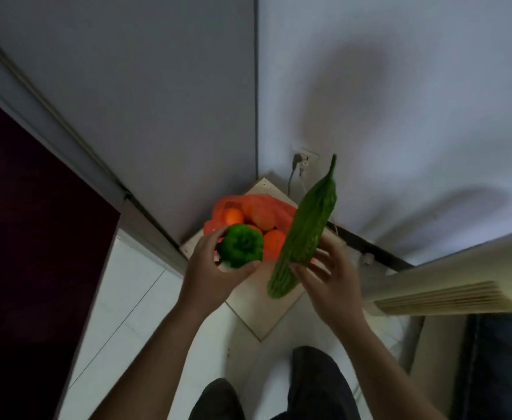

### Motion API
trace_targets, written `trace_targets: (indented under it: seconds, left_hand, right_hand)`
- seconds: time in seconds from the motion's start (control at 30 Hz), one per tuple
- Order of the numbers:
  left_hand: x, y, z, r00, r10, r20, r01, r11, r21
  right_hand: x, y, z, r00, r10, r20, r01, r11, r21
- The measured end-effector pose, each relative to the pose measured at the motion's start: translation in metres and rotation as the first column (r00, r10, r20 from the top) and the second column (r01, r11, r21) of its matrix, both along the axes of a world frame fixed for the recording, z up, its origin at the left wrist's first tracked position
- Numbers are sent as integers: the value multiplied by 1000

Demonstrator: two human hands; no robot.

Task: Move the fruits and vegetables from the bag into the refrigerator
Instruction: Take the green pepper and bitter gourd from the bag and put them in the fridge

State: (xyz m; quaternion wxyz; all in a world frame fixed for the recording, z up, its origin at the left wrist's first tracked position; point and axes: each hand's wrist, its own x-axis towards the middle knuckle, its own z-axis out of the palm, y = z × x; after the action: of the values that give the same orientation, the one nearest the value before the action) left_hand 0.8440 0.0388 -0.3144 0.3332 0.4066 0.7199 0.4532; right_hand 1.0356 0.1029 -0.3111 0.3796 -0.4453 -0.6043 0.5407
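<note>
While standing over a small pale board [267,310] in the wall corner, gripping a green pepper [241,245] in the left hand [215,275], fingers curled round its sides. In the right hand [329,283], a long bitter gourd [304,230], pinched near its lower half between thumb and fingers, stem tilted up toward the wall socket [304,160]. Both held just above the orange bag [233,204], which rests open on the board with oranges [233,216] inside. Beige appliance [455,286] at right.
</note>
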Motion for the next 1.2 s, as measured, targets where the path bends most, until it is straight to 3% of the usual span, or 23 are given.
trace_targets:
  seconds: [0.33,0.47,0.63,0.77,0.93,1.2]
  left_hand:
    - [30,-37,114,998,5,55,-3,999,-49]
    - [46,-33,126,996,85,4,-85,995,-48]
    - [72,-52,129,963,269,1,-267,960,-86]
    - [84,-86,133,880,464,101,-450,882,-139]
    - [89,-135,147,735,668,113,-651,743,-158]
    - [116,-212,160,558,822,117,-810,570,-137]
  right_hand:
    - [36,-16,100,985,114,126,-114,993,-9]
    - [42,1,108,979,192,73,-194,981,17]
    - [43,20,93,901,424,89,-427,904,16]
    - [26,17,88,790,597,138,-603,798,-1]
    - [-9,-12,101,654,746,127,-752,659,3]
    - [-38,-78,112,468,881,73,-884,465,47]
